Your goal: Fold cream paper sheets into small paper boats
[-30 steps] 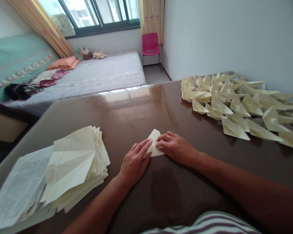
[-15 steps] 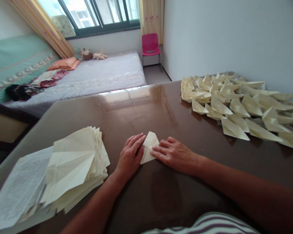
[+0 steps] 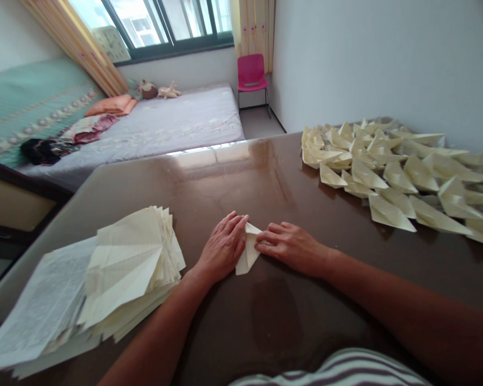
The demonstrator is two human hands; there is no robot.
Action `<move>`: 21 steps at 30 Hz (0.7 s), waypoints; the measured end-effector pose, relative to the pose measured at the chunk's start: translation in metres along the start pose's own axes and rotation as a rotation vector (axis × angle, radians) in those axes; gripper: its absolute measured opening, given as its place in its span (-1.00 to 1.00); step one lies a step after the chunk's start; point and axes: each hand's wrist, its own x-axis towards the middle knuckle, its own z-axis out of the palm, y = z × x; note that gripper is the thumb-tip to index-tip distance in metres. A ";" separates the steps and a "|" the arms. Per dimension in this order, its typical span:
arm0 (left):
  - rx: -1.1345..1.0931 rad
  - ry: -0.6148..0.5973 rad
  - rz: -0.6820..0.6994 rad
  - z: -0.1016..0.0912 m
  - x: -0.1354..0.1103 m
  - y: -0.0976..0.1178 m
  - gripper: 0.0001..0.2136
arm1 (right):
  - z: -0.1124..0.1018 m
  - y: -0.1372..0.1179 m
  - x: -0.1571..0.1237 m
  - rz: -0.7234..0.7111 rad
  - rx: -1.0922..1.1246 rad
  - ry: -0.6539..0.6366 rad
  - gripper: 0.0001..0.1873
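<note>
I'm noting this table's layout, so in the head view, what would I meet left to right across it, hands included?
Grey sheets, creased cream sheets, left hand, folded paper piece, right hand, pile of folded paper shapes.

Window (image 3: 140, 24) daylight glares off the tabletop (image 3: 225, 185).

Honestly, can't make out a single readable word or number here. Closest thing is the greyish sheet (image 3: 44, 305) at the near left of the worktop (image 3: 233, 187), covered in what looks like dense small print, but it's just a blur. The cream sheet (image 3: 123, 262) overlapping it has faint lines, and the clock-like panel (image 3: 111, 44) by the far window (image 3: 173, 24) has illegible marks.
</note>
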 end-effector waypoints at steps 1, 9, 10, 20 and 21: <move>-0.018 0.015 0.002 -0.001 0.000 0.000 -0.58 | 0.000 -0.002 0.000 0.002 0.009 -0.005 -0.76; -0.013 0.101 0.036 -0.003 -0.006 -0.005 -0.72 | 0.000 -0.001 -0.004 0.006 0.019 0.038 -0.77; 0.025 0.116 -0.001 -0.003 -0.007 -0.005 -0.71 | 0.001 0.002 -0.004 0.044 0.029 0.057 -0.78; 0.311 0.021 -0.158 -0.005 -0.010 0.024 -0.60 | 0.011 0.015 -0.004 0.163 0.179 0.128 -0.68; 0.328 -0.001 -0.149 -0.005 -0.009 0.028 -0.60 | 0.011 0.016 -0.005 0.151 0.183 0.121 -0.67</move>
